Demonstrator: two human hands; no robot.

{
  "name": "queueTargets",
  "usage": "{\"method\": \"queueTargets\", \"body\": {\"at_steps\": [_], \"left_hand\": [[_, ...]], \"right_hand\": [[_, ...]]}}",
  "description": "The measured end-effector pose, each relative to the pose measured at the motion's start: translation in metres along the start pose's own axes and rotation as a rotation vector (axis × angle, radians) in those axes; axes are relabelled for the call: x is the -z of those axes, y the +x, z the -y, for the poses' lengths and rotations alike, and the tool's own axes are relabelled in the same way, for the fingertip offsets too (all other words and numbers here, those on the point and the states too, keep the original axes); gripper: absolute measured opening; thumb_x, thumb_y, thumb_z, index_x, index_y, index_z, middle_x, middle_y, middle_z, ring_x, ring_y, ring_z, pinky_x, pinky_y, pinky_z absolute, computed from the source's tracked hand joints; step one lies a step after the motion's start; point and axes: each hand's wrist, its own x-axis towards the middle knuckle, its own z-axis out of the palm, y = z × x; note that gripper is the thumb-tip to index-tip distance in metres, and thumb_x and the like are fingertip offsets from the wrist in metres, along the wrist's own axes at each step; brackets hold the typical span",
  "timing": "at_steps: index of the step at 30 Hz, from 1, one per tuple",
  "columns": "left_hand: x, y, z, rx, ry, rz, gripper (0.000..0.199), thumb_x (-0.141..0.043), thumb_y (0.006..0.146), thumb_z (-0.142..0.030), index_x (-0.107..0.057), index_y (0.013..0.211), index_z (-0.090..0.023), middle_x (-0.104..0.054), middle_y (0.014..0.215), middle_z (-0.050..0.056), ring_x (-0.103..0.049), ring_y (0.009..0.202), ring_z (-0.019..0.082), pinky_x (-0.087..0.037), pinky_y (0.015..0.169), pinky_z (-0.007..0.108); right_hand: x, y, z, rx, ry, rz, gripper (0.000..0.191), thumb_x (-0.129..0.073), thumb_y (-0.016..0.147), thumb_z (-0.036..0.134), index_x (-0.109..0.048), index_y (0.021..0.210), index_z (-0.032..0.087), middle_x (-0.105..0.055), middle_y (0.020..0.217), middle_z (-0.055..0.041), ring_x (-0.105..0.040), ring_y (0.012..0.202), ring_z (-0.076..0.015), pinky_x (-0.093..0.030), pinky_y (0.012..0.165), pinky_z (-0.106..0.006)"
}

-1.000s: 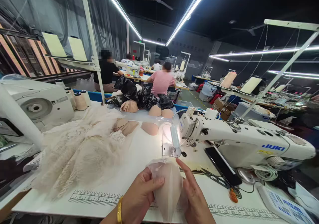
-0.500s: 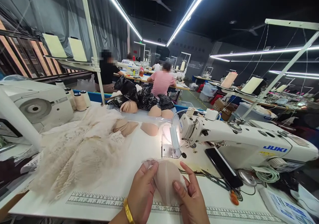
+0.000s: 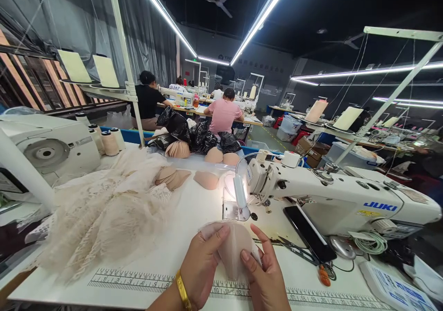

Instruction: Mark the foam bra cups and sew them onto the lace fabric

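Observation:
Between my two hands is a beige bra cup (image 3: 232, 251) with sheer mesh over it and a seam running down its middle. My left hand (image 3: 204, 265) pinches its left upper edge, thumb on top. On the right side, my right hand (image 3: 265, 269) grips the cup with the thumb on its face, the index finger raised off it. Just beyond the cup lies the needle plate (image 3: 236, 211) of a white JUKI sewing machine (image 3: 332, 191). To the left spreads a pile of cream lace and mesh (image 3: 110, 214).
Loose beige cups (image 3: 206, 179) lie behind the lace. A phone (image 3: 308, 232), scissors (image 3: 299, 250) and a white-and-blue box (image 3: 391, 285) are at the right. A ruler strip (image 3: 138, 281) runs along the front edge. Co-workers (image 3: 223, 112) sit beyond black plastic bags (image 3: 200, 135).
My left hand has shifted slightly right and inward over the cup, its thumb now further across the upper edge. The right hand stays nearly in place.

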Motion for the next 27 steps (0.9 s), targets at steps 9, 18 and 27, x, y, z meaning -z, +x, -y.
{"method": "queueTargets", "body": {"at_steps": [9, 18, 27], "left_hand": [[-0.009, 0.01, 0.0, 0.094, -0.031, 0.031, 0.05, -0.097, 0.063, -0.046, -0.077, 0.095, -0.014, -0.077, 0.093, 0.013, -0.07, 0.093, 0.03, -0.054, 0.082, 0.036], [-0.002, 0.009, -0.034, 0.108, 0.223, 0.437, 0.032, -0.082, 0.081, -0.045, -0.078, 0.101, -0.021, -0.075, 0.096, 0.01, -0.07, 0.092, 0.03, -0.053, 0.09, 0.043], [0.019, 0.089, -0.046, -0.56, 1.705, 1.097, 0.035, -0.062, 0.053, 0.006, -0.069, 0.071, -0.023, -0.073, 0.11, 0.005, -0.065, 0.106, 0.031, -0.031, 0.103, 0.053]], "right_hand": [[0.001, 0.004, 0.007, -0.027, 0.002, 0.045, 0.101, -0.097, 0.068, 0.048, -0.041, 0.15, 0.028, -0.075, 0.106, -0.0061, -0.073, 0.091, -0.0281, -0.057, 0.084, -0.041], [0.042, 0.025, 0.011, 0.207, -0.431, 0.389, 0.1, -0.084, 0.085, 0.041, -0.025, 0.165, 0.031, -0.074, 0.096, -0.0034, -0.069, 0.081, -0.023, -0.053, 0.08, -0.038], [0.036, 0.123, 0.054, 1.266, -1.528, 0.779, 0.032, -0.046, 0.102, 0.006, -0.072, 0.095, 0.023, -0.076, 0.087, -0.0033, -0.062, 0.083, -0.0198, -0.049, 0.072, -0.03]]}}
